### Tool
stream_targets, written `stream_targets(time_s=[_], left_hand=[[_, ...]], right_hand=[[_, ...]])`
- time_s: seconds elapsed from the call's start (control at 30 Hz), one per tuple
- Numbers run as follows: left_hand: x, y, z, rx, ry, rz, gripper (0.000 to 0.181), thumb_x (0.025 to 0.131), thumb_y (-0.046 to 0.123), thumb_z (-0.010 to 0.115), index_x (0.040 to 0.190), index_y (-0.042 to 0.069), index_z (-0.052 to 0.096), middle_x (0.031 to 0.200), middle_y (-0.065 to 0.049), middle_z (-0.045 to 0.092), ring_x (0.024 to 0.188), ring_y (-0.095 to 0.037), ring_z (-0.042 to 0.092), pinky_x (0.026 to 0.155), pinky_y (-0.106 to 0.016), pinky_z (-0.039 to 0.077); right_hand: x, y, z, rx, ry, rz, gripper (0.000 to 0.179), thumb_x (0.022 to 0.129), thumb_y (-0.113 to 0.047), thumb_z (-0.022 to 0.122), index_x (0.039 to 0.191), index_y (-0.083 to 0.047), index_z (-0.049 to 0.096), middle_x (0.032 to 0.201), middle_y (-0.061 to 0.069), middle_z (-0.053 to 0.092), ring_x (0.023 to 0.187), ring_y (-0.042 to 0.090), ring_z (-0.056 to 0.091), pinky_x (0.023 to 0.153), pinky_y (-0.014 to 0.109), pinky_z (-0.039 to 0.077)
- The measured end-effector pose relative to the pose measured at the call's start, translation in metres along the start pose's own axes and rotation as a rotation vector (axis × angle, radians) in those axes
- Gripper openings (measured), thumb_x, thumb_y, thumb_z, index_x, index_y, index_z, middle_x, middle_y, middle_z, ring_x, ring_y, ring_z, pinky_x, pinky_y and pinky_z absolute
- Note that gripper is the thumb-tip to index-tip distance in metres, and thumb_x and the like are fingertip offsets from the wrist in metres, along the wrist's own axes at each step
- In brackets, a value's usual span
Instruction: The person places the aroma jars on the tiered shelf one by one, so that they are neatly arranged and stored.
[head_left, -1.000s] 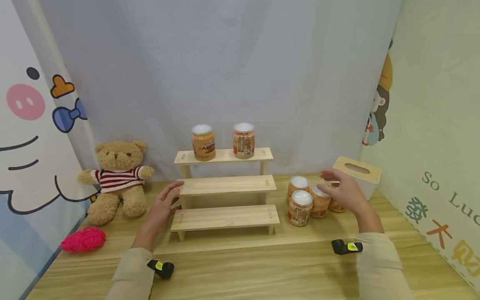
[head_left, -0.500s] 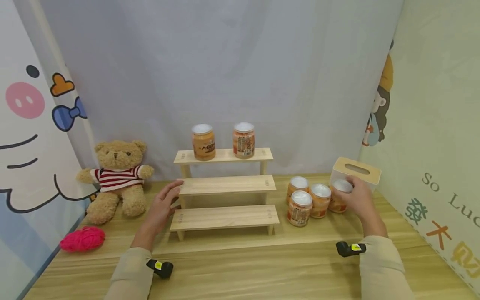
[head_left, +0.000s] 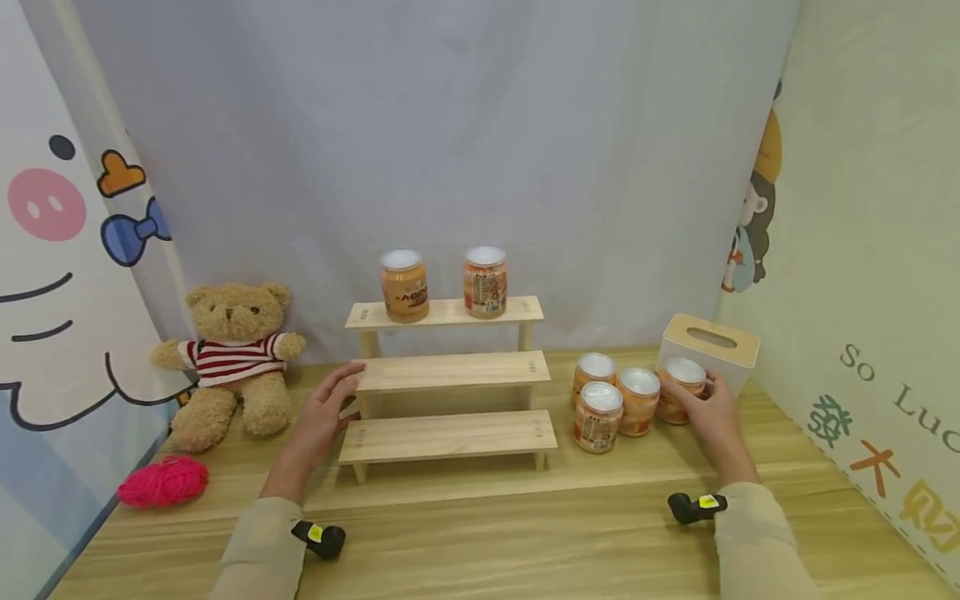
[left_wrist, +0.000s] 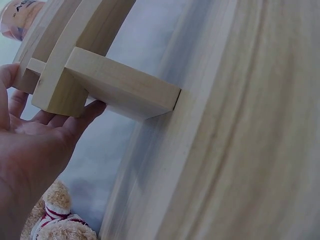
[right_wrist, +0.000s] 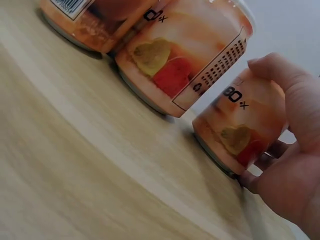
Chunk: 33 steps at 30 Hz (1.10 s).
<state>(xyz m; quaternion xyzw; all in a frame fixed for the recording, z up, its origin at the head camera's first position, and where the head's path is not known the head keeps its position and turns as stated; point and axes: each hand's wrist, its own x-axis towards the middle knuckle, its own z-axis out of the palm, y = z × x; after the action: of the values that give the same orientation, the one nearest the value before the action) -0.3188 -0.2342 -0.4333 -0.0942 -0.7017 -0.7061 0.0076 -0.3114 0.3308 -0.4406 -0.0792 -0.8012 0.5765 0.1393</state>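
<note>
A three-tier wooden display stand point(head_left: 450, 437) stands mid-table. My left hand point(head_left: 324, 414) holds its left end; in the left wrist view, the fingers point(left_wrist: 92, 111) lie against the board ends. My right hand point(head_left: 712, 414) grips an orange-labelled jar point(head_left: 681, 379) with a pale lid; the right wrist view shows thumb and fingers around this jar point(right_wrist: 240, 120), which is upright at the table surface. Beside it stand three similar jars: a middle jar point(head_left: 638, 403), a front jar point(head_left: 598, 418) and a back jar point(head_left: 594, 375). The top tier bears a left jar point(head_left: 405, 287) and a right jar point(head_left: 484, 283).
Right behind the gripped jar is a white tissue box point(head_left: 708, 348) with a wooden lid. A teddy bear point(head_left: 236, 358) in a striped shirt sits left of the stand, with pink yarn point(head_left: 163, 482) in front of it. A grey curtain point(head_left: 585, 167) hangs behind.
My right hand has moved from above the jars down to the rightmost one and now grips it around its side. My left hand stays at the stand's left end.
</note>
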Motion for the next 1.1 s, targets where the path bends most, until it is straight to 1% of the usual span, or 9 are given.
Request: stream_targets(time_s=[0.17, 0.27, 0.4, 0.53, 0.67, 0.8, 0.87, 0.93, 1.1], left_hand=[[-0.002, 0.0, 0.0, 0.002, -0.002, -0.002, 0.057, 0.107, 0.042, 0.045, 0.152, 0.007, 0.038, 0.158, -0.007, 0.027, 0.13, -0.021, 0.041, 0.095, -0.035, 0.046], [-0.002, 0.0, 0.0, -0.001, -0.006, -0.002, 0.058, 0.107, 0.042, 0.045, 0.152, 0.007, 0.038, 0.159, -0.007, 0.027, 0.132, -0.023, 0.04, 0.095, -0.036, 0.046], [-0.001, -0.001, 0.001, 0.002, -0.009, 0.0, 0.058, 0.107, 0.043, 0.045, 0.152, 0.007, 0.038, 0.159, -0.006, 0.026, 0.134, -0.026, 0.039, 0.097, -0.039, 0.045], [-0.002, 0.0, 0.0, 0.008, -0.009, 0.003, 0.057, 0.108, 0.041, 0.044, 0.152, 0.006, 0.037, 0.161, -0.006, 0.024, 0.137, -0.028, 0.036, 0.097, -0.039, 0.044], [-0.001, 0.001, 0.0, 0.011, -0.004, 0.004, 0.057, 0.108, 0.041, 0.044, 0.152, 0.006, 0.037, 0.16, -0.006, 0.024, 0.137, -0.028, 0.036, 0.096, -0.039, 0.044], [0.0, 0.001, 0.001, 0.011, 0.002, 0.003, 0.057, 0.107, 0.041, 0.045, 0.152, 0.006, 0.038, 0.159, -0.006, 0.026, 0.135, -0.027, 0.038, 0.098, -0.041, 0.044], [0.0, 0.002, 0.001, 0.011, 0.0, 0.007, 0.056, 0.108, 0.041, 0.045, 0.152, 0.006, 0.038, 0.159, -0.005, 0.026, 0.135, -0.027, 0.038, 0.098, -0.043, 0.043], [0.0, 0.001, 0.001, 0.009, 0.002, 0.006, 0.057, 0.107, 0.041, 0.045, 0.152, 0.006, 0.038, 0.159, -0.006, 0.026, 0.136, -0.028, 0.037, 0.099, -0.043, 0.043], [-0.001, 0.001, 0.0, 0.008, -0.001, -0.002, 0.058, 0.107, 0.041, 0.045, 0.152, 0.006, 0.038, 0.159, -0.007, 0.026, 0.139, -0.03, 0.035, 0.099, -0.041, 0.043]], right_hand=[[0.0, 0.002, 0.004, 0.074, 0.043, -0.017, 0.086, 0.096, -0.037, 0.069, 0.156, -0.002, 0.018, 0.139, 0.016, 0.043, 0.107, 0.007, 0.046, 0.085, 0.015, 0.04], [0.001, 0.002, 0.0, 0.078, 0.012, -0.031, 0.084, 0.099, -0.038, 0.063, 0.157, -0.001, 0.015, 0.136, 0.011, 0.043, 0.105, 0.003, 0.045, 0.084, 0.013, 0.039], [0.001, -0.005, -0.01, 0.101, -0.025, -0.045, 0.08, 0.101, -0.038, 0.06, 0.156, -0.002, 0.016, 0.132, 0.006, 0.043, 0.104, 0.003, 0.046, 0.083, 0.013, 0.042], [0.0, -0.021, -0.019, 0.066, -0.004, -0.085, 0.074, 0.1, -0.037, 0.061, 0.152, 0.001, 0.023, 0.129, 0.007, 0.046, 0.1, 0.002, 0.048, 0.078, 0.013, 0.045], [-0.003, -0.042, -0.025, 0.047, 0.032, -0.129, 0.067, 0.099, -0.037, 0.062, 0.147, 0.0, 0.032, 0.122, 0.003, 0.051, 0.099, 0.003, 0.05, 0.075, 0.014, 0.047], [-0.007, -0.064, -0.025, 0.074, 0.039, -0.172, 0.065, 0.099, -0.036, 0.062, 0.147, -0.003, 0.033, 0.122, -0.002, 0.051, 0.106, 0.006, 0.049, 0.079, 0.014, 0.046], [-0.009, -0.076, -0.023, 0.078, 0.018, -0.203, 0.065, 0.1, -0.036, 0.061, 0.148, -0.003, 0.031, 0.125, 0.0, 0.049, 0.11, 0.008, 0.048, 0.081, 0.014, 0.044], [-0.013, -0.086, -0.019, 0.092, -0.025, -0.237, 0.064, 0.101, -0.035, 0.059, 0.147, -0.003, 0.029, 0.128, 0.003, 0.047, 0.113, 0.009, 0.047, 0.084, 0.013, 0.043], [-0.024, -0.108, -0.002, 0.075, -0.156, -0.307, 0.059, 0.103, -0.03, 0.057, 0.144, 0.002, 0.028, 0.129, 0.013, 0.047, 0.111, 0.009, 0.049, 0.086, 0.015, 0.043]])
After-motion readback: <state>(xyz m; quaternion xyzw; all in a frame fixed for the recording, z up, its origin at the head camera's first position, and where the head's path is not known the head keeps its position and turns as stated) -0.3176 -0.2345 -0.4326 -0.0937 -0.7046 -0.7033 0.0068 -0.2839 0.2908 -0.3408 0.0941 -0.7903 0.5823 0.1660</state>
